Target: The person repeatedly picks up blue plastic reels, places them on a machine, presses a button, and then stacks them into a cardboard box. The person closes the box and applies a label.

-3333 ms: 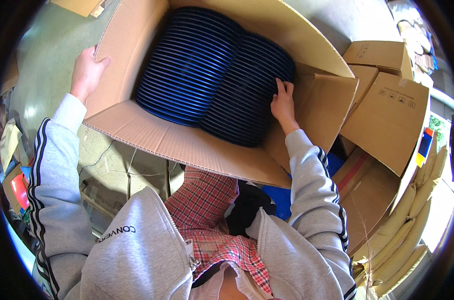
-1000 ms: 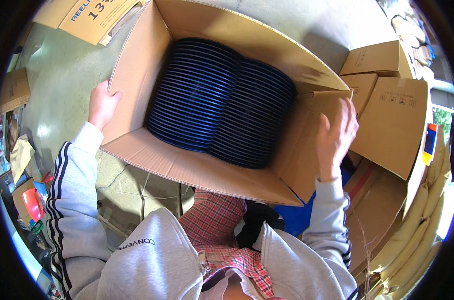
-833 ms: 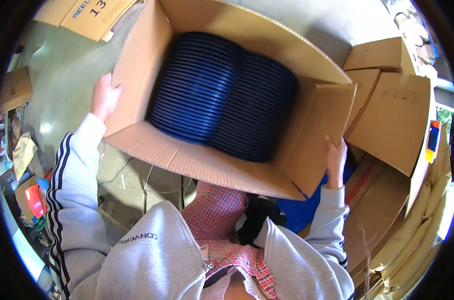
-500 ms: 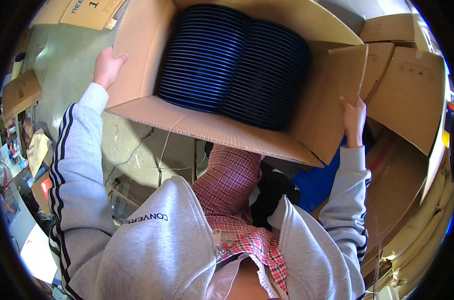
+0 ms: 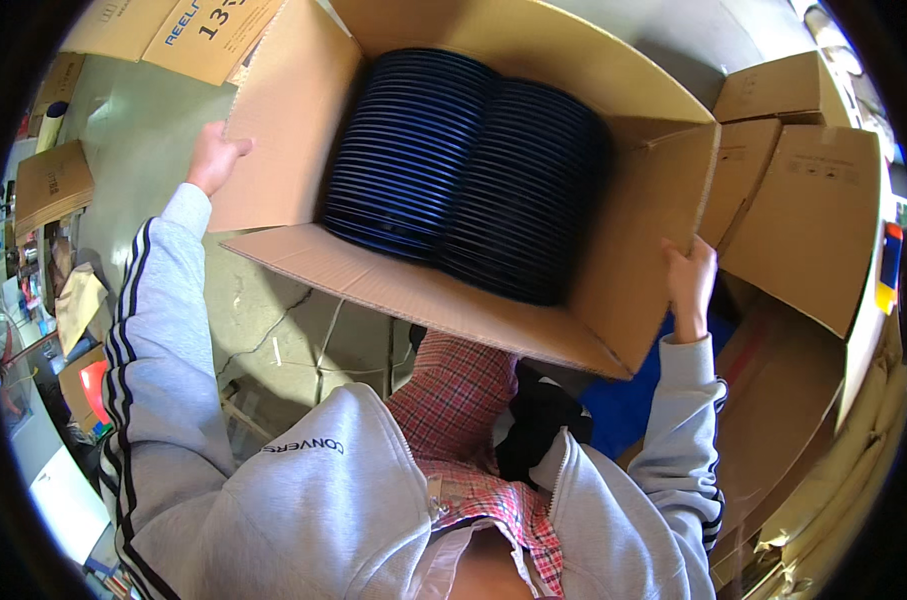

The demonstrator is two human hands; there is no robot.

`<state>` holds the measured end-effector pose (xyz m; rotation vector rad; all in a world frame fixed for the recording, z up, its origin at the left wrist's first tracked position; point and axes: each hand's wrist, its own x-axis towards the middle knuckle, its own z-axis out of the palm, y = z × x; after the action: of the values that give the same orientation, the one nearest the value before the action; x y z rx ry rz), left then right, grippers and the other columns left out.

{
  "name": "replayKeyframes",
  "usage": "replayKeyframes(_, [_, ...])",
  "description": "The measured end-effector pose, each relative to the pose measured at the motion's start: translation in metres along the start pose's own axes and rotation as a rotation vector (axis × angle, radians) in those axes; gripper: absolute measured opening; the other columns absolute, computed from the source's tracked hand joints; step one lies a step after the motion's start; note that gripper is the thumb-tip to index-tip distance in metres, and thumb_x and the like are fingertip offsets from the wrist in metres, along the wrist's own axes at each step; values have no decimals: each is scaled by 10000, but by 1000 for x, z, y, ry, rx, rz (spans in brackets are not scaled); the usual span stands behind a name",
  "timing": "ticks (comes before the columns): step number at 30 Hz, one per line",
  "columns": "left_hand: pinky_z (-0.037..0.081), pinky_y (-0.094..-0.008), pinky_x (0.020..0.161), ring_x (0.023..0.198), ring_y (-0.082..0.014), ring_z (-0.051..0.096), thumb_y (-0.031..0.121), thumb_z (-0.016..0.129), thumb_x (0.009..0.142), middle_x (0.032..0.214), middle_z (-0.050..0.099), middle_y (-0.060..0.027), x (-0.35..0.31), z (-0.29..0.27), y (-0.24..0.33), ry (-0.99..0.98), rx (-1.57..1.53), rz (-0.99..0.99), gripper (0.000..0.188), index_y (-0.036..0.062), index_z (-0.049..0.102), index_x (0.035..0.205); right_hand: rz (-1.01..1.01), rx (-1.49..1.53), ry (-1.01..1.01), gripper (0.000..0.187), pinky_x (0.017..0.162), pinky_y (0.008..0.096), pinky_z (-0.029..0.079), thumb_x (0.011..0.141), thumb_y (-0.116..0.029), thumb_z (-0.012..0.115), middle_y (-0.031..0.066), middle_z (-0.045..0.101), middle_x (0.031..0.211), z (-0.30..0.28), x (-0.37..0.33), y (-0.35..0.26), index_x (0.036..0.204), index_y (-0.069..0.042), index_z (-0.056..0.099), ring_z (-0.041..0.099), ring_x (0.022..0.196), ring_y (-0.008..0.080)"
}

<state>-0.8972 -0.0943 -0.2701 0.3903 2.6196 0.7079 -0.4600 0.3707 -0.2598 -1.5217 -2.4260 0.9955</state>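
Observation:
An open cardboard box is held out in front of me, its flaps spread and its mouth facing me. Inside stand two side-by-side rows of black round discs, packed close like reels. My left hand grips the left flap by its outer edge, thumb on the inner face. On the other side my right hand pinches the edge of the right flap, fingers behind the board. The bottom flap hangs toward me over my plaid-clad leg.
More cardboard boxes are stacked at the right, above rolled tan material. Another printed carton lies at the upper left. A flat brown carton stack and cluttered shelves line the left. Blue sheeting lies below the box.
The box with its discs sits slightly lower in view, and its right flap is angled more upright. Both hands have moved down a little, still gripping the flaps.

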Motion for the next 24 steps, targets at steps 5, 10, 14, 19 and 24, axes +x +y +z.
replayKeyframes(5, [536, -380, 768, 818, -299, 717, 132, 725, 801, 924, 741, -194, -23, 31, 8, 120, 93, 143, 294, -62, 688, 1018, 52, 207, -4, 185, 710, 338, 518, 902, -76, 660, 133, 736, 922, -11, 18, 57, 1040, 38, 709, 653, 742, 196])
replayKeyframes(10, [537, -392, 760, 815, -325, 718, 140, 720, 817, 918, 730, -231, -31, 26, 12, 102, 20, 55, 279, -66, 694, 1004, -6, 48, 70, 204, 724, 332, 513, 915, -97, 664, 156, 737, 919, -3, -1, 29, 1054, 47, 701, 673, 753, 210])
replayKeyframes(14, [539, -407, 750, 824, -359, 714, 199, 737, 816, 905, 716, -268, -36, 24, 7, 105, 147, -59, 331, -90, 689, 970, 79, 77, 21, 249, 780, 373, 526, 896, -120, 682, 198, 740, 976, -4, -2, 30, 1070, 58, 696, 720, 855, 281])
replayKeyframes(19, [539, -457, 751, 834, -431, 692, 283, 759, 805, 878, 686, -310, -33, 32, 6, 75, 509, -48, 407, -106, 683, 895, 202, 109, -65, 266, 837, 396, 534, 870, -119, 697, 209, 735, 1031, 9, 7, 40, 1068, 58, 700, 717, 934, 336])
replayKeyframes(24, [531, -505, 738, 807, -464, 676, 271, 763, 790, 791, 647, -328, -20, 18, 21, -319, 462, -67, 379, -96, 673, 766, 209, -39, -39, 268, 844, 427, 540, 854, -118, 711, 218, 725, 1028, 13, 7, 21, 1086, 17, 706, 694, 970, 395])
